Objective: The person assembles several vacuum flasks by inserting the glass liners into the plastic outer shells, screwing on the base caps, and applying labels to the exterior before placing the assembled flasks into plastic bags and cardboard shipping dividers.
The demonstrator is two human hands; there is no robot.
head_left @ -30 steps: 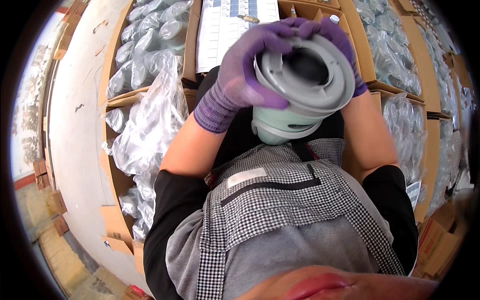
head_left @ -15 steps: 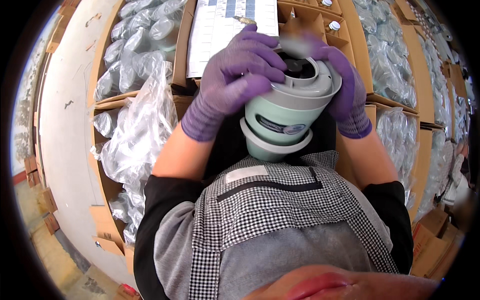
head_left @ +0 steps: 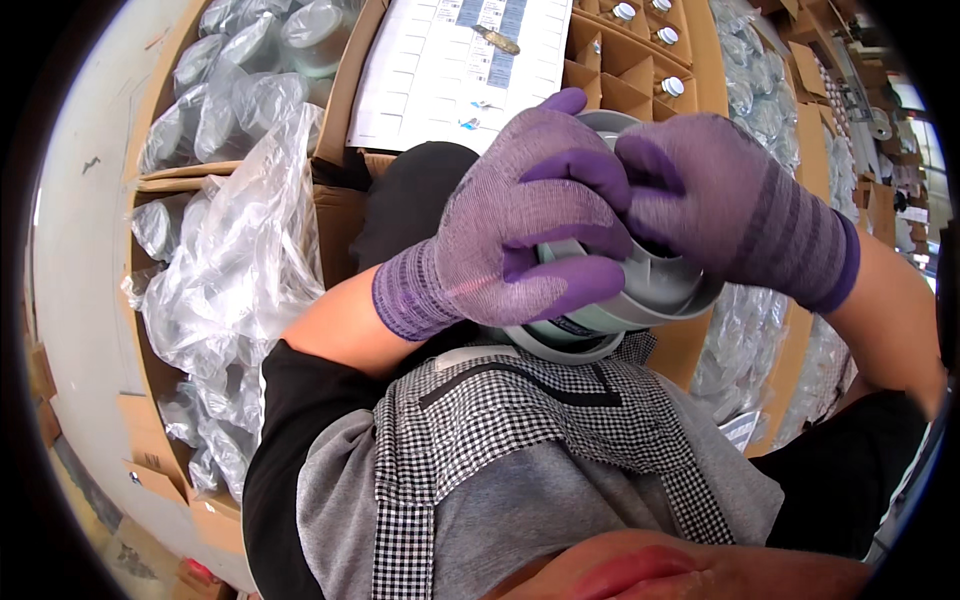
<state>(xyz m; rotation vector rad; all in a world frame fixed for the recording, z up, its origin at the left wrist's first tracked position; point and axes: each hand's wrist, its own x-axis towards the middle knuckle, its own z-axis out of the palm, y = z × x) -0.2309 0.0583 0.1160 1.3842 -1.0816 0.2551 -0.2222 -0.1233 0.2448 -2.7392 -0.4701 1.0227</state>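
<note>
A pale green jug (head_left: 600, 318) with a grey collar is held tilted in front of my apron. My left hand (head_left: 540, 225), in a purple knitted glove, wraps its curled fingers over the jug's left side and upper rim. From the right, my right hand (head_left: 725, 200) in a matching glove reaches over the jug's mouth, its fingers bent and pressed together. Whatever those fingertips hold is hidden behind the knuckles. Both hands cover most of the jug's top, and only part of its grey rim shows.
Ahead lies a printed sheet (head_left: 420, 90) with a small brownish object (head_left: 497, 40) on it. Beside it, a divided carton (head_left: 620, 75) holds several silver-capped items. Cartons of plastic-wrapped goods (head_left: 250, 60) stand left and right, and loose clear plastic (head_left: 240, 260) drapes over the left one.
My right hand has moved from the jug's right side to over its mouth. The left hand has shifted right and lower, and the black opening seen before is now mostly covered.
</note>
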